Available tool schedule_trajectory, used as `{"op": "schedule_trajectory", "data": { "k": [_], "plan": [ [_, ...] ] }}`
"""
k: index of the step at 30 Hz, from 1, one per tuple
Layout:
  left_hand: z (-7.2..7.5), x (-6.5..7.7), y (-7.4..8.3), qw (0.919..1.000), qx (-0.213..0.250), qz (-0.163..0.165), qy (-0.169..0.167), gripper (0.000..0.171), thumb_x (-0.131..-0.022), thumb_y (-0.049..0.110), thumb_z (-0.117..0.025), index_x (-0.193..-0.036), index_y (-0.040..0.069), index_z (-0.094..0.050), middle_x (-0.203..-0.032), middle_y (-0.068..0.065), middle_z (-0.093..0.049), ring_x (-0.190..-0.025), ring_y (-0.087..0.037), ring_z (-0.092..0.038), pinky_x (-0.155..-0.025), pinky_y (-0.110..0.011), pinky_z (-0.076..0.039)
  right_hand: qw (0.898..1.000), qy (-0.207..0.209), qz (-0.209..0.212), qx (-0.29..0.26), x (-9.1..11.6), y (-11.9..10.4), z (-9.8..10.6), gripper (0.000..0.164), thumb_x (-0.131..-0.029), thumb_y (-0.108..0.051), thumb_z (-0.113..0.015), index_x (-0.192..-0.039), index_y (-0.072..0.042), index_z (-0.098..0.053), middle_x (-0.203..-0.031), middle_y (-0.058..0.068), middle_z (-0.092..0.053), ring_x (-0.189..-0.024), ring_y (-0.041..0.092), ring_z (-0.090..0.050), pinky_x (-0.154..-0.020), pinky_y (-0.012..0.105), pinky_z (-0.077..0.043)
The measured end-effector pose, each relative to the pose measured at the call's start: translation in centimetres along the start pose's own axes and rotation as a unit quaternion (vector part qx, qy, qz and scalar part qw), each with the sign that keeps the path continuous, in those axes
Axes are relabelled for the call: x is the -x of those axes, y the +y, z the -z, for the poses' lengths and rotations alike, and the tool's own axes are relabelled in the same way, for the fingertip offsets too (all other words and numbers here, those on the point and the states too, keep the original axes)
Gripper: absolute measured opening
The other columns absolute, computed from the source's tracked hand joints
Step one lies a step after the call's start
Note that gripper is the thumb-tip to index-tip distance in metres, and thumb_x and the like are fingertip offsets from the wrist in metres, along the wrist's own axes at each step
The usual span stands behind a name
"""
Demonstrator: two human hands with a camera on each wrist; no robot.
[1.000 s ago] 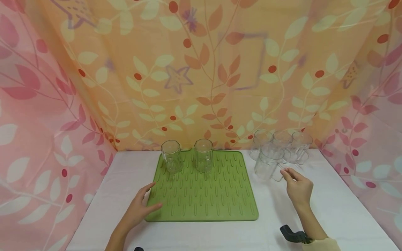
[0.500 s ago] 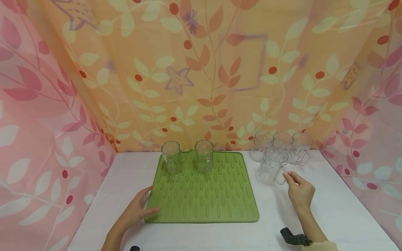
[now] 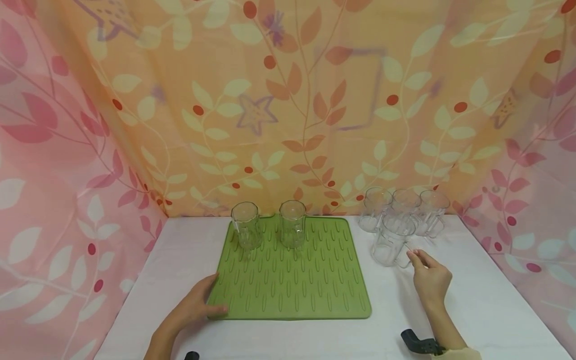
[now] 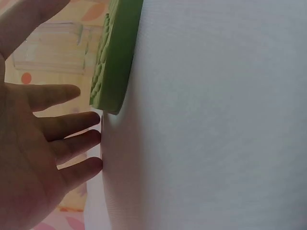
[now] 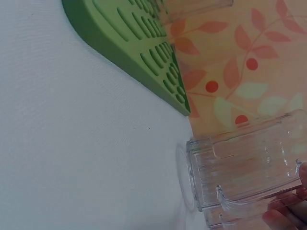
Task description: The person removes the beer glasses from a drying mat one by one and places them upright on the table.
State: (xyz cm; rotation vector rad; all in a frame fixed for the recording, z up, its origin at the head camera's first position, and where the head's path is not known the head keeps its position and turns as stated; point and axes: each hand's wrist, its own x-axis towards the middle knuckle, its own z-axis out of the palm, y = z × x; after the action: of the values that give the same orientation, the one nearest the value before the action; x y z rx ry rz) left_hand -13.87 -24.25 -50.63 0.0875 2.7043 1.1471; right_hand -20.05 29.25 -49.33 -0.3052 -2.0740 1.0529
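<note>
A clear glass mug point(image 3: 388, 246) stands at the front of a group on the right of the table. My right hand point(image 3: 431, 280) pinches its handle between thumb and fingers. The right wrist view shows the same mug point(image 5: 244, 165) with its base right at the white cloth and the fingertips point(image 5: 278, 218) at its handle side. My left hand point(image 3: 191, 306) is by the near left corner of a green ridged mat point(image 3: 288, 295), thumb over the corner and fingers along the left edge. Those fingers point(image 4: 67, 127) are straight and spread in the left wrist view.
Two glass mugs point(image 3: 292, 225) stand on the back part of the mat. Behind the pinched mug, 3 more glass mugs point(image 3: 378, 210) stand close together. A patterned curtain point(image 3: 288, 125) hangs behind the white-covered table point(image 3: 148, 260) and along both sides.
The pinched mug has moved slightly toward me and to the right with my right hand. My left hand has lowered toward the mat's near left corner.
</note>
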Motion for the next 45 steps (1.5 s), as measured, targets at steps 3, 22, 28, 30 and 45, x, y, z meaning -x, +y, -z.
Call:
{"op": "schedule_trajectory", "data": {
  "k": [3, 22, 28, 30, 45],
  "plan": [
    [-0.1, 0.3, -0.1, 0.9999, -0.011, -0.001, -0.004, 0.108, -0.068, 0.035, -0.087, -0.146, -0.013, -0.028, -0.149, -0.036, -0.032, -0.140, -0.053, -0.027, -0.114, -0.065, -0.025, 1.000, 0.000, -0.001, -0.002, 0.1, 0.1, -0.1, 0.020, -0.081, -0.002, -0.076, -0.096, 0.011, -0.073, -0.089, 0.029, -0.071, -0.062, -0.031, -0.042, -0.050, 0.001, -0.034],
    [-0.4, 0.9, -0.1, 0.9991, -0.030, 0.029, -0.001, 0.121, -0.060, 0.033, -0.091, -0.151, -0.006, -0.022, -0.155, -0.031, -0.026, -0.142, -0.048, -0.028, -0.114, -0.064, -0.027, 0.999, -0.016, -0.013, -0.036, 0.5, 0.7, -0.6, 0.019, -0.082, -0.004, -0.075, -0.096, 0.009, -0.074, -0.073, -0.048, -0.047, -0.065, -0.028, -0.049, -0.053, 0.001, -0.038],
    [-0.8, 0.8, -0.3, 0.9990, -0.038, 0.021, 0.008, 0.119, -0.059, 0.028, -0.091, -0.149, -0.011, -0.023, -0.154, -0.035, -0.023, -0.143, -0.051, -0.022, -0.116, -0.064, -0.022, 0.999, -0.021, -0.015, -0.028, 0.5, 0.8, -0.6, 0.016, -0.084, -0.006, -0.074, -0.094, 0.007, -0.074, -0.070, -0.047, -0.047, -0.065, -0.029, -0.048, -0.053, 0.001, -0.039],
    [-0.9, 0.7, -0.3, 0.9988, -0.042, 0.021, 0.011, 0.119, -0.059, 0.028, -0.091, -0.149, -0.011, -0.024, -0.154, -0.035, -0.023, -0.143, -0.052, -0.021, -0.115, -0.064, -0.022, 0.999, -0.023, -0.016, -0.029, 0.5, 0.7, -0.6, 0.016, -0.084, -0.007, -0.074, -0.094, 0.007, -0.074, -0.070, -0.047, -0.047, -0.066, -0.029, -0.048, -0.054, 0.000, -0.039],
    [-1.1, 0.8, -0.6, 0.9993, -0.025, 0.027, 0.010, 0.116, -0.060, 0.027, -0.090, -0.151, -0.006, -0.025, -0.155, -0.031, -0.025, -0.142, -0.050, -0.027, -0.114, -0.064, -0.025, 1.000, 0.005, -0.017, -0.024, 0.5, 0.6, 0.4, 0.027, -0.084, -0.011, -0.075, -0.104, 0.007, -0.072, -0.095, 0.029, -0.071, -0.070, -0.030, -0.048, -0.062, -0.006, -0.040]
  ]
}}
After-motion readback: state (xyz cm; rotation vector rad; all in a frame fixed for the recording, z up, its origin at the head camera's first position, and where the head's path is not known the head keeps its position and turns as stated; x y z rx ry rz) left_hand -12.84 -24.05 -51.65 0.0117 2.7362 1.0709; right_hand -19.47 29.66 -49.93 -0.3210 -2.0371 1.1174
